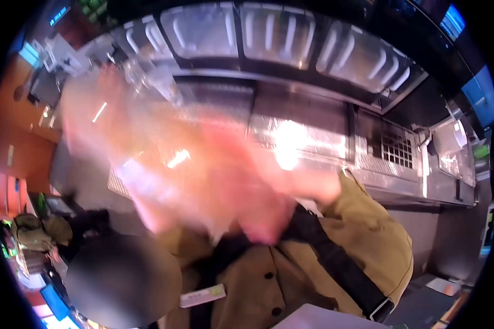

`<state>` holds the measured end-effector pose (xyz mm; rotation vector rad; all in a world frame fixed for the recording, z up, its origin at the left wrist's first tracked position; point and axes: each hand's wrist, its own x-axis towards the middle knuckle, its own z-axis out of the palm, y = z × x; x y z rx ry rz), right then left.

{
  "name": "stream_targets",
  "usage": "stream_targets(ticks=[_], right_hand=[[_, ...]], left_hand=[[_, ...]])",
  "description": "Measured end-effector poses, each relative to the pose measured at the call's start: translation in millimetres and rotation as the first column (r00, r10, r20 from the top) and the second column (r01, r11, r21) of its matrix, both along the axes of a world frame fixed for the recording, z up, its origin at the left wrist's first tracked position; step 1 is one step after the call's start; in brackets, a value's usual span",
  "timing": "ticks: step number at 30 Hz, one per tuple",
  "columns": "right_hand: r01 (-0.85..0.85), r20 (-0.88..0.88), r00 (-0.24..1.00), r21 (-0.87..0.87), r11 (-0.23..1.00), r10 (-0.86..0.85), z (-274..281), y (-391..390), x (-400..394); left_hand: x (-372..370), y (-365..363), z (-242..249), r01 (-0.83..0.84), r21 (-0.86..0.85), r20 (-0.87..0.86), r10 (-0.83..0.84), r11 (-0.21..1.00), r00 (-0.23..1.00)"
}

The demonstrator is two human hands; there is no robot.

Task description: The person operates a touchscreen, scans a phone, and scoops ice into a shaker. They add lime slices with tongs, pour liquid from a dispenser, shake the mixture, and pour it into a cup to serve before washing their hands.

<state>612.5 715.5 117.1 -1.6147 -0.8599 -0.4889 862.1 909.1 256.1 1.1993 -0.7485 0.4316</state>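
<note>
Motion blur smears both my hands into a pinkish mass across the middle of the view. My left hand [121,142] is the streak at the left. My right hand [263,192] is the rounder blur at the centre, just above the shoulder of a person in a tan jacket [362,241]. A glossy, see-through sheen [175,159] lies over the blur; I cannot tell whether it is something held. Fingers cannot be made out on either hand. The person stands very close below me, with a black strap [340,263] across the jacket and a name tag [203,296] on the chest.
Behind the hands runs a stainless steel counter [307,115] with a row of lidded metal pans [280,33] along its back. A metal grille [396,148] sits at the right. Blue screens [480,93] glow at the far right. Another person in tan [35,233] is at the left.
</note>
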Motion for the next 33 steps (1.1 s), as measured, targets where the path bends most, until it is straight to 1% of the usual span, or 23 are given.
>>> stream_targets(ticks=[3,4,6,7,8,9,10,11,12,13,14,16,17,19,21,24,25,26,28,29,31,32,33], right_hand=[[0.043,-0.092,0.995,0.054,0.998,-0.038,-2.7,5.9,-8.8],[0.032,-0.074,0.997,0.028,0.999,-0.03,-5.5,3.7,-5.4],[0.021,-0.042,0.999,0.045,0.999,-0.02,-13.3,2.2,0.7],[0.016,-0.041,0.999,0.042,0.999,-0.014,-12.8,0.5,3.3],[0.025,-0.06,0.998,0.046,0.999,-0.022,-17.4,3.2,-5.0],[0.033,-0.104,0.994,0.065,0.997,-0.026,-13.1,6.0,-3.3],[0.049,-0.136,0.99,0.082,0.995,-0.038,-11.9,7.4,-10.1],[0.056,-0.116,0.992,0.047,0.997,-0.051,-9.5,4.8,-10.2],[0.048,-0.085,0.995,0.041,0.998,-0.045,-6.4,2.3,-2.2],[0.042,-0.068,0.997,0.041,0.998,-0.04,-10.7,-1.6,15.0],[0.049,-0.069,0.997,0.038,0.998,-0.046,-11.9,0.4,17.0],[0.046,-0.134,0.99,0.069,0.997,-0.037,-6.1,4.4,22.5],[0.041,-0.15,0.988,0.098,0.994,-0.026,-8.0,9.3,13.2],[0.015,-0.064,0.998,0.081,0.997,-0.01,-5.5,6.8,5.9],[0.004,-0.029,1.0,0.071,0.997,-0.002,-2.4,0.9,11.8],[0.034,-0.11,0.994,0.106,0.994,-0.022,-1.3,4.9,3.6],[0.046,-0.116,0.993,0.083,0.995,-0.036,-12.8,-0.3,-4.3],[0.049,-0.104,0.994,0.061,0.997,-0.042,-10.9,-8.5,7.4],[0.056,-0.087,0.995,0.07,0.996,-0.05,-4.1,-18.1,39.2],[0.058,-0.092,0.994,0.069,0.996,-0.052,2.7,-21.1,44.5],[0.059,-0.149,0.988,0.08,0.995,-0.046,5.8,-20.0,36.4],[0.067,-0.151,0.987,0.071,0.995,-0.056,1.0,-20.9,25.8],[0.062,-0.111,0.992,0.054,0.997,-0.056,-2.3,-21.4,23.6]], left_hand=[[-5.3,-6.3,-18.2,0.029,0.085,-0.078,-0.023,0.996,0.997],[9.4,-8.0,-4.2,0.031,0.031,-0.05,-0.03,0.999,0.998],[29.8,-17.8,20.7,0.048,-0.004,-0.029,-0.048,0.999,0.998],[29.2,-17.5,14.9,0.047,-0.011,-0.036,-0.048,0.999,0.998],[14.2,-13.6,-3.7,0.049,0.008,-0.056,-0.049,0.999,0.997],[-0.1,-9.2,-21.7,0.041,0.05,-0.075,-0.037,0.998,0.997],[-2.9,-9.8,-27.6,0.038,0.091,-0.091,-0.029,0.995,0.995],[10.0,-11.0,-17.3,0.032,0.048,-0.043,-0.029,0.998,0.999],[41.1,-20.2,14.4,0.065,-0.028,-0.04,-0.066,0.998,0.997],[70.5,-22.2,30.3,0.094,-0.085,-0.08,-0.101,0.992,0.992],[72.2,-22.1,26.0,0.129,-0.14,-0.151,-0.15,0.982,0.977],[10.3,-6.3,-21.7,0.056,-0.021,-0.205,-0.059,0.998,0.977],[-7.8,-5.3,-28.7,0.039,0.044,-0.223,-0.028,0.998,0.974],[-2.2,-5.7,-13.4,0.036,0.03,-0.163,-0.031,0.999,0.986],[18.6,-10.5,-6.5,0.027,0.017,-0.139,-0.024,0.999,0.99],[4.6,-2.7,-29.2,0.004,0.108,-0.206,0.018,0.994,0.978],[7.4,-0.2,-22.2,-0.017,0.082,-0.193,0.033,0.996,0.981],[15.2,0.4,-11.3,-0.036,0.034,-0.173,0.041,0.999,0.984],[18.6,-3.8,-1.0,-0.052,0.015,-0.153,0.053,0.999,0.987],[8.8,-6.9,-1.8,-0.06,0.019,-0.155,0.062,0.998,0.986],[-17.3,-16.6,-26.2,-0.075,0.083,-0.217,0.091,0.994,0.972],[-19.7,-18.7,-26.5,-0.095,0.099,-0.223,0.115,0.991,0.968],[-23.3,-18.7,-11.6,-0.143,0.094,-0.198,0.159,0.985,0.967]])
